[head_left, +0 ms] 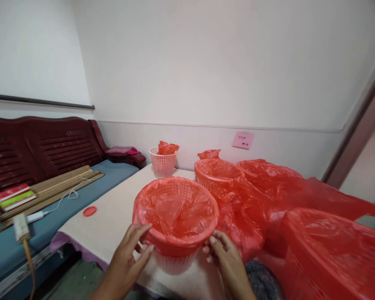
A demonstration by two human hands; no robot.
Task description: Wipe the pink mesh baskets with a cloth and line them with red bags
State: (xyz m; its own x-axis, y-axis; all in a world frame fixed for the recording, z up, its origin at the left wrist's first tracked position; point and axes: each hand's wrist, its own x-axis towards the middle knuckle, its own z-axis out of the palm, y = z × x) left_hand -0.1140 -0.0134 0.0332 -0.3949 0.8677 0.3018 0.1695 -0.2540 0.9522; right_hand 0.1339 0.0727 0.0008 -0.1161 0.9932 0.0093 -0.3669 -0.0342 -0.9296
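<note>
A round white plastic basket [175, 266] stands upright in front of me, lined with a red plastic bag [178, 208]. The bag is folded over the rim and hangs partway down the outside. At the basket's left front, my left hand [131, 254] has its forefinger against the bagged rim, with thumb and fingers apart. My right hand [223, 256] pinches the bag's overhanging edge at the right front; its fingertips are partly hidden.
Several more red-bagged baskets [218, 168] crowd the table's right side. A white basket [164, 164] with a crumpled red bag stands at the back. A red disc [89, 211] lies on the left of the table [115, 212], beside a wooden bench [46, 146].
</note>
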